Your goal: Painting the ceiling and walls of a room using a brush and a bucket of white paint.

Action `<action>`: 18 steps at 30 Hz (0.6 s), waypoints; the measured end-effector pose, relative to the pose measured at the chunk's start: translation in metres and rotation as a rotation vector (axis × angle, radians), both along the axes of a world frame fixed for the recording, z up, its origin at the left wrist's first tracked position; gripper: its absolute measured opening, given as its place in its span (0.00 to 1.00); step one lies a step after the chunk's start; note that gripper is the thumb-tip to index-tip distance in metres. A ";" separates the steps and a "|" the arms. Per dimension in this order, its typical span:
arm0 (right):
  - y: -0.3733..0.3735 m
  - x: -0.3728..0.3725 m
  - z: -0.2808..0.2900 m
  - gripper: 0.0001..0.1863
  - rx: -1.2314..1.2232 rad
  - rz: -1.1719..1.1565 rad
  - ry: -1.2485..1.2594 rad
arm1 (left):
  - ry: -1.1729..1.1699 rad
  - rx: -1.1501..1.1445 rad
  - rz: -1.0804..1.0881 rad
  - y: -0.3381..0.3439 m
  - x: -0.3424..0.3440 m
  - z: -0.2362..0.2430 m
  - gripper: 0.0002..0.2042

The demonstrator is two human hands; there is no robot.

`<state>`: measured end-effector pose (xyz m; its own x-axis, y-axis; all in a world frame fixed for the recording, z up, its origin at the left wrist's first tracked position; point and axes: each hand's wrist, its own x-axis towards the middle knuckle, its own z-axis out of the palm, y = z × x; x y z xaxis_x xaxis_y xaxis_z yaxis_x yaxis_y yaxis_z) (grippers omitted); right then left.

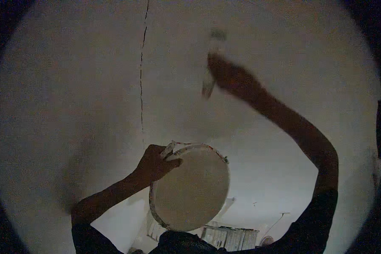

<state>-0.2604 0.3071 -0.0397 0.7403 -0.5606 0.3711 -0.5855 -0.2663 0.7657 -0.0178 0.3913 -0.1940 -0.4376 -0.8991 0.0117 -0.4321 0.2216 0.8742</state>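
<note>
Pale surface (72, 63), crack (141, 80) at eleven o'clock, backs right grip (227, 73) clasping blurred tool (208, 86) and left grip (154, 161) clasping round container (194, 186), which partly blocks slatted object (233, 238) at six.

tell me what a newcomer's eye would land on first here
Probably the round, pale bucket at lower centre, its rim gripped by the left hand. Then the blurred right hand, higher and further right, holding a tool; a dark crack-like line runs down left of centre.
</note>
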 end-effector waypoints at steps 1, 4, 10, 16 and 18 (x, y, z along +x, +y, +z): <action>-0.004 -0.009 -0.026 0.19 -0.253 0.040 0.536 | -0.005 0.068 0.008 0.001 -0.001 0.001 0.11; 0.022 0.023 -0.050 0.19 -0.046 0.103 1.044 | -0.028 0.046 0.017 0.002 0.001 -0.004 0.11; -0.015 0.032 0.032 0.24 -0.217 0.454 0.019 | 0.074 0.021 -0.007 0.003 0.000 -0.009 0.12; -0.009 0.060 -0.075 0.18 0.403 -0.047 0.446 | -0.053 -0.009 0.003 0.000 0.002 -0.008 0.12; -0.008 0.063 -0.077 0.18 0.326 0.203 0.284 | -0.027 0.017 0.008 0.001 0.002 -0.009 0.12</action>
<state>-0.1973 0.2990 -0.1165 0.8936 -0.4477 -0.0330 -0.2763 -0.6064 0.7456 -0.0163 0.3922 -0.2025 -0.4307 -0.9023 -0.0154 -0.4574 0.2035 0.8657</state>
